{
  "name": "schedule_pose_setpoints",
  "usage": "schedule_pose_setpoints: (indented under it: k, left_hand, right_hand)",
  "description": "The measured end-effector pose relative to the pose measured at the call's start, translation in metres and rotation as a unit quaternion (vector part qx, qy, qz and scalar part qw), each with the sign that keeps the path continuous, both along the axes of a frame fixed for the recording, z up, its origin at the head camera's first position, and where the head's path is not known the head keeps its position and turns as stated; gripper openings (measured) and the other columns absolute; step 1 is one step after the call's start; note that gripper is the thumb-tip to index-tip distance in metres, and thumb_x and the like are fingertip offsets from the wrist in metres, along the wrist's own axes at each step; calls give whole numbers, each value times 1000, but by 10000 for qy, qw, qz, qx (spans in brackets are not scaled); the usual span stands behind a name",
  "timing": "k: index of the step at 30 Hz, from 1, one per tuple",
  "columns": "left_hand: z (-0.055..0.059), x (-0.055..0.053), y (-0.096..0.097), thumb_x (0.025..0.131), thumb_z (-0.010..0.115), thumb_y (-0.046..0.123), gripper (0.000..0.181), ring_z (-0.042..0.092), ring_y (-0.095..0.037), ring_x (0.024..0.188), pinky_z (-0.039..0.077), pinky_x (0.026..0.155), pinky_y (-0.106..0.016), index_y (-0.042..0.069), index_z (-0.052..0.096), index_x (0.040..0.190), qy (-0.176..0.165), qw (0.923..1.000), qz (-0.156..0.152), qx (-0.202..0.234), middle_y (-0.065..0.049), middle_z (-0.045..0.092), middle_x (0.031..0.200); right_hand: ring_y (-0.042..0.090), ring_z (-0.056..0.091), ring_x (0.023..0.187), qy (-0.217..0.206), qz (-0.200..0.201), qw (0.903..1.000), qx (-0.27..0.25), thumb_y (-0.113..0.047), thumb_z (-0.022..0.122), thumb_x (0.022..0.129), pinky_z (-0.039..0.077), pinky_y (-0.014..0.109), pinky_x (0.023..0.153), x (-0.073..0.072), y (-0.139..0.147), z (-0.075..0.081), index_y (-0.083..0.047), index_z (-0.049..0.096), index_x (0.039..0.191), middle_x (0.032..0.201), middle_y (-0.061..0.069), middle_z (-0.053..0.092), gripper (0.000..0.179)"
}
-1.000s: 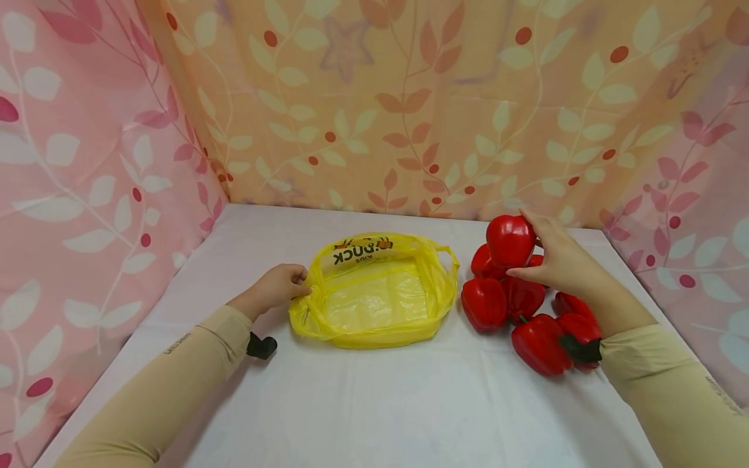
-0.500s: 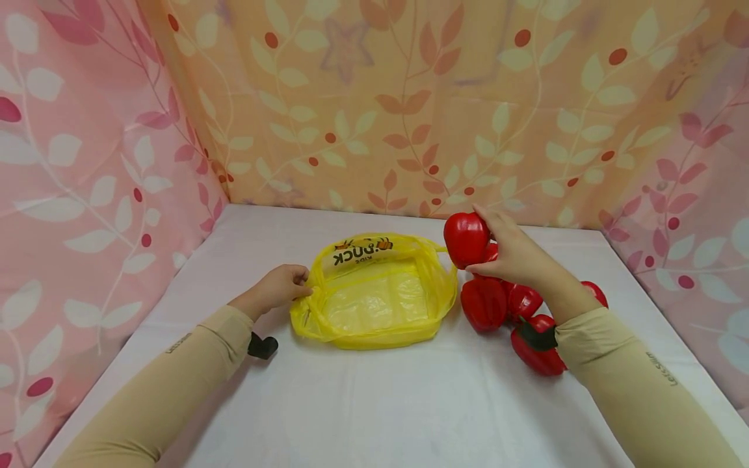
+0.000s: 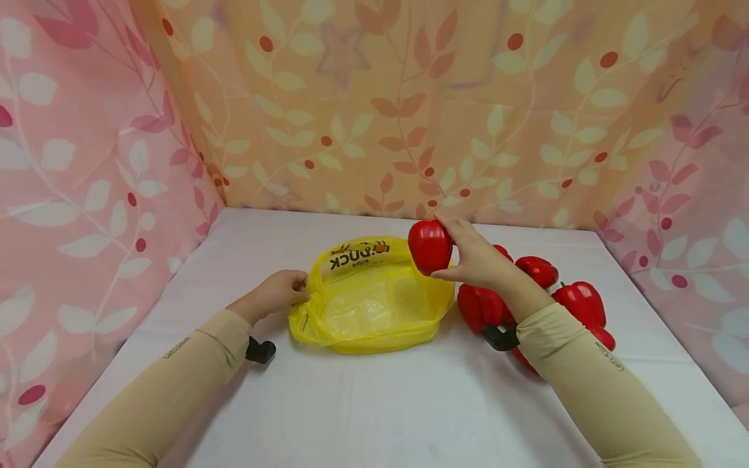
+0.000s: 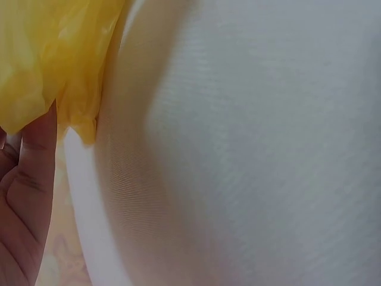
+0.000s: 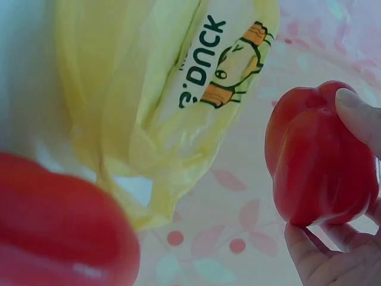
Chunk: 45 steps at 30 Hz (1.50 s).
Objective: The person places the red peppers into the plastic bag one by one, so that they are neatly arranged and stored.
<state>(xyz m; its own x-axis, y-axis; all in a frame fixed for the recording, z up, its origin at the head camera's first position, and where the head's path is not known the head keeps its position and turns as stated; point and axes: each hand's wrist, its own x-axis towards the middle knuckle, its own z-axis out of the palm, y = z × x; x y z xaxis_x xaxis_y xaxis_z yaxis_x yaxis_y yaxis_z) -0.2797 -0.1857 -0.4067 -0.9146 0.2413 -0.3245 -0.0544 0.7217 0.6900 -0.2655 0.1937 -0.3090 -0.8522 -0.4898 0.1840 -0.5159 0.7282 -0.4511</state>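
Note:
A yellow plastic bag [image 3: 374,338] with a printed duck logo lies spread with its mouth facing up on the white tabletop. My left hand [image 3: 274,296] pinches the bag's left edge, and the left wrist view shows the fingers right at the bunched yellow film [image 4: 77,65]. Over the bag's right rim, my right hand [image 3: 476,257] holds a red bell pepper [image 3: 430,247] between thumb and fingers. In the right wrist view, this bell pepper [image 5: 324,155] stands beside the bag [image 5: 131,89], raised off the table.
Several more red bell peppers [image 3: 579,302] lie in a group to the right of the bag, partly hidden by my right forearm. One pepper [image 5: 59,226] looms close in the right wrist view. Patterned cloth walls [image 3: 398,117] enclose the table's back and sides.
My right hand has carried the red bell pepper leftward from above the pile to the bag's right rim. The left hand keeps its hold on the bag.

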Motion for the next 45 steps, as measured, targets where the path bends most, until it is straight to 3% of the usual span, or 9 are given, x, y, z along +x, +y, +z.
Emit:
schedule_pose_setpoints:
  k: [11, 22, 34, 45]
  left_hand:
    - [0, 4, 0, 85, 63, 14, 10, 50, -21, 79, 44, 66, -26, 11, 59, 94, -95, 9996, -170, 193, -7, 52, 82]
    - [-5, 1, -4, 86, 63, 14, 11, 50, -19, 73, 44, 63, -27, 7, 57, 93, -8, 9985, -445, 333, -7, 53, 79]
    - [-2, 3, -3, 86, 62, 14, 9, 49, -19, 69, 42, 61, -27, 8, 57, 91, 91, 9982, -459, 371, -6, 52, 76]
    - [-1, 4, -3, 86, 63, 16, 10, 51, -19, 75, 44, 66, -27, 10, 58, 92, 71, 9979, -505, 399, -6, 54, 80]
  right_hand:
    - [27, 34, 125, -437, 23, 9990, -3, -28, 80, 68, 39, 49, 95, -6, -30, -3, -26, 11, 147, 142, 8, 27, 105]
    - [24, 36, 124, -442, 446, 9980, 73, -31, 80, 68, 40, 45, 95, -10, -58, -11, -22, 16, 145, 141, 6, 29, 101]
    - [19, 37, 121, -560, 797, 9951, 149, -31, 81, 67, 42, 40, 94, -17, -92, -18, -21, 20, 144, 137, 3, 33, 98]
    - [16, 39, 119, -403, 1138, 9915, 488, -32, 81, 67, 42, 36, 94, -24, -114, -30, -16, 22, 143, 135, 3, 36, 98]
